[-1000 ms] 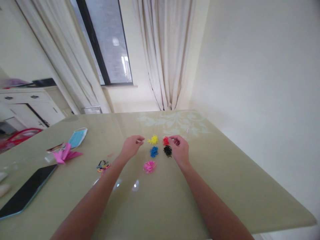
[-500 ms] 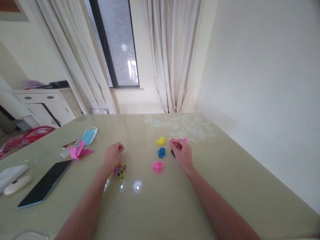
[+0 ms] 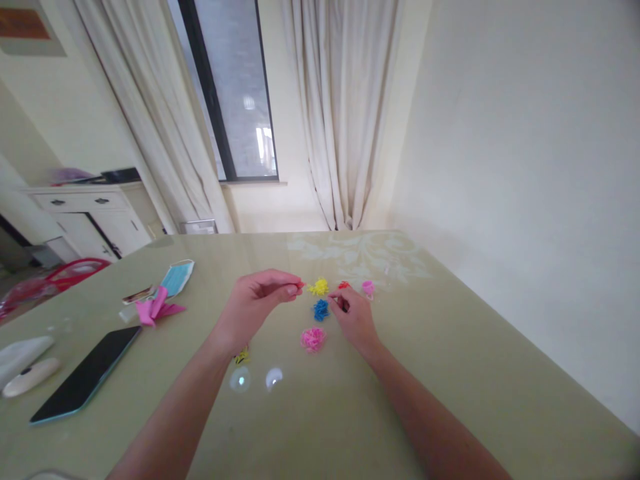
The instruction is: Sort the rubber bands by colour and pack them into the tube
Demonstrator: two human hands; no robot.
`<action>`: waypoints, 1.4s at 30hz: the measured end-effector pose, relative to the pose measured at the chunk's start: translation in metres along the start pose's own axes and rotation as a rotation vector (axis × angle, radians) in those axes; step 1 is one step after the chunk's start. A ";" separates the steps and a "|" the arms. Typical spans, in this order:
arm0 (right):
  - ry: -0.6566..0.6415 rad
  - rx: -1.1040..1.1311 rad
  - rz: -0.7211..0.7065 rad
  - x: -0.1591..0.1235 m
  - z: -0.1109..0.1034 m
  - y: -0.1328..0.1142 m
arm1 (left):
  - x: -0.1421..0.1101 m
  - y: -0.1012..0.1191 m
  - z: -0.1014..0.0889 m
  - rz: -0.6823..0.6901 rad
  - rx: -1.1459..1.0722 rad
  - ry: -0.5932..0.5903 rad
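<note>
My left hand [image 3: 260, 297] is closed in a pinch just left of the yellow pile of small rubber bands [image 3: 319, 287]. A tiny reddish rubber band [image 3: 302, 285] seems to poke from its fingertips. My right hand [image 3: 354, 315] has thumb and fingers pinched together beside the blue pile [image 3: 321, 309]; anything between them is too small to make out. A red pile [image 3: 343, 285] shows partly behind its knuckles, and the black pile is hidden. Nearer me lies a pink pile [image 3: 313, 340]. Under my left wrist, part of a mixed-colour pile [image 3: 242, 355] peeks out.
A small pink item [image 3: 369, 287] sits right of the red pile. At left are a black tablet-like slab [image 3: 87, 373], a folded pink piece [image 3: 157, 310], a blue face mask [image 3: 177, 277] and a white rounded object [image 3: 31, 377]. The wall [image 3: 525, 200] borders the table's right side.
My left hand went left to the mixed pile, then came back right to the yellow pile with its fingers pinched. My right hand shifted slightly left and nearer, from the red pile toward the blue.
</note>
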State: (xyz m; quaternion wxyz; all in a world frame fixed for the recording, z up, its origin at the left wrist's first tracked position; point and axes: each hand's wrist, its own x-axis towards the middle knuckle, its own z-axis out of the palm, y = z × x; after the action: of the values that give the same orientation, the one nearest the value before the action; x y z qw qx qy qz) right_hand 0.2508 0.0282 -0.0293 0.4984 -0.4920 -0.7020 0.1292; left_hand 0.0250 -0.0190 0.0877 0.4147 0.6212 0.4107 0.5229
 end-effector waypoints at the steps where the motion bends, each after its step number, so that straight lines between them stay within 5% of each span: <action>1: 0.000 -0.001 -0.004 0.000 0.000 0.000 | 0.000 0.003 0.001 0.006 0.009 -0.009; 6: -0.004 -0.002 0.020 0.000 0.002 0.000 | 0.006 0.004 0.007 0.013 0.051 -0.060; 10: 0.061 -0.004 0.095 0.004 -0.001 0.003 | 0.028 -0.019 0.018 0.017 0.096 -0.101; 19: 0.280 0.021 0.221 0.012 -0.022 0.011 | 0.088 -0.090 0.093 -0.013 0.594 -0.206; 23: 0.278 0.014 0.206 0.012 -0.023 0.013 | 0.096 -0.110 0.120 -0.005 0.720 -0.223; 27: 0.270 0.021 0.209 0.010 -0.024 0.013 | 0.092 -0.116 0.127 0.046 0.771 -0.245; 30: 0.267 0.033 0.219 0.009 -0.026 0.013 | 0.081 -0.112 0.110 0.106 0.780 -0.220; 34: 0.245 0.033 0.217 0.008 -0.025 0.012 | 0.057 -0.107 0.046 0.106 0.825 -0.116; 39: 0.215 0.015 0.157 0.004 -0.019 0.008 | 0.028 -0.115 -0.055 -0.150 1.063 0.072; 42: 0.193 -0.020 0.104 0.002 -0.017 0.008 | 0.019 -0.119 -0.093 -0.328 1.062 0.026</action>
State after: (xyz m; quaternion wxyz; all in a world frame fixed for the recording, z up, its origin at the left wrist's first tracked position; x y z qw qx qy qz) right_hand 0.2691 0.0282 -0.0253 0.5512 -0.5431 -0.6254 0.1000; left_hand -0.0735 0.0449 -0.0083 0.1154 0.6664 0.7143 0.1799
